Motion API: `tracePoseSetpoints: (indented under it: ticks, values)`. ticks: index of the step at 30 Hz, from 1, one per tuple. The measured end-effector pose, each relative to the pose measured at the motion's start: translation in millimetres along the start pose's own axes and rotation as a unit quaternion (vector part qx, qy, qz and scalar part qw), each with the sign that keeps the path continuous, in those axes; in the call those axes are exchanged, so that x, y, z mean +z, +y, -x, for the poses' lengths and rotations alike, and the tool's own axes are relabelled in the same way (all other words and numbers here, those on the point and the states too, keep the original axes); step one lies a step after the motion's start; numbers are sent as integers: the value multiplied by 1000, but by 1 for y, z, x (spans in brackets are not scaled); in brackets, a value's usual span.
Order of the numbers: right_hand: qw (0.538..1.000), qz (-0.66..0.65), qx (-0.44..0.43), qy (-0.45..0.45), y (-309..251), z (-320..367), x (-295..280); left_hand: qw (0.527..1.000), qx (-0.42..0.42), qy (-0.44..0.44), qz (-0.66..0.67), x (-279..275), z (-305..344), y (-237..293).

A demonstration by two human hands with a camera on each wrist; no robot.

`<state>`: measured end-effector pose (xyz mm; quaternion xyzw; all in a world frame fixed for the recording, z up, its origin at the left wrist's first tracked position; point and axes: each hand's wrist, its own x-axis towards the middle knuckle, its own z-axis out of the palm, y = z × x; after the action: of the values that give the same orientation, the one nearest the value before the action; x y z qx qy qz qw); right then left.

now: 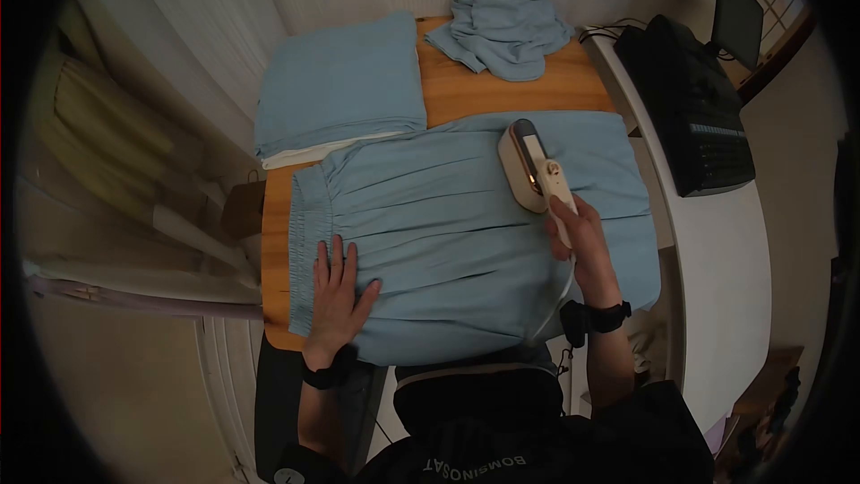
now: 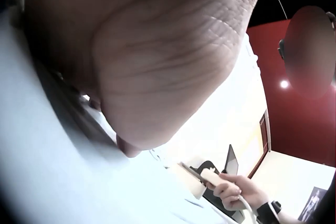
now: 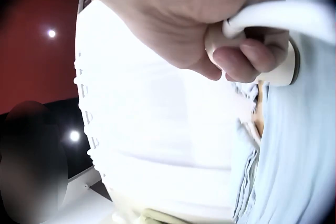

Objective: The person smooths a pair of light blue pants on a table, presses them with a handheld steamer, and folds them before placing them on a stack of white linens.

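Observation:
A light blue garment [image 1: 430, 215] with a gathered elastic waistband [image 1: 311, 215] lies spread over a wooden board. The left hand [image 1: 336, 305] rests on it near the waistband, fingers spread. The right hand [image 1: 580, 246] grips the handle of a white handheld iron [image 1: 527, 170], whose head is on the upper right part of the cloth. In the right wrist view the fingers of the right hand [image 3: 241, 50] curl round the handle, and a white cord [image 3: 283, 16] runs from its end. The left wrist view shows the heel of the left hand [image 2: 163, 61] over the pale cloth.
Folded blue cloth [image 1: 345, 81] lies at the back left of the wooden board [image 1: 448, 90], and a crumpled blue piece [image 1: 506, 31] at the back right. A white desk [image 1: 726, 269] on the right bears a black keyboard [image 1: 721, 148] and a monitor [image 1: 739, 13]. Curtains hang behind.

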<state>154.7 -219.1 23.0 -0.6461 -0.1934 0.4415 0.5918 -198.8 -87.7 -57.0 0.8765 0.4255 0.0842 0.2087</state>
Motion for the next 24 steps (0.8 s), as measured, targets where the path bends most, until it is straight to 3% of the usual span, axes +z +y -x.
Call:
tracePoseSetpoints:
  ticks: [4,8,13,16,17,19,22,24]
  values:
    - [986,-7,-102,132,-3,-18,-59,999,-4,-19,33,-3,1,-2]
    - [972,11,-107,211,-2,-10,-35,997,-19,-20,73,-3,-2,-4]
    - [999,-24,-28,-9,17,61,54,969,-59,7,240,-9,-3,-5]
    - [985,-10,-52,-166,64,95,104,966,-66,8,250,-5,-5,-4]
    - [985,-19,-50,-161,66,101,108,969,-65,5,240,-4,-4,-4]
    - [956,46,60,-283,68,110,113,977,-59,-5,206,-2,-4,-3]
    - [971,6,50,-235,65,113,75,992,-42,-39,116,-5,-5,-5]
    - [989,23,46,-138,49,111,30,995,-32,-48,83,-7,-11,-11]
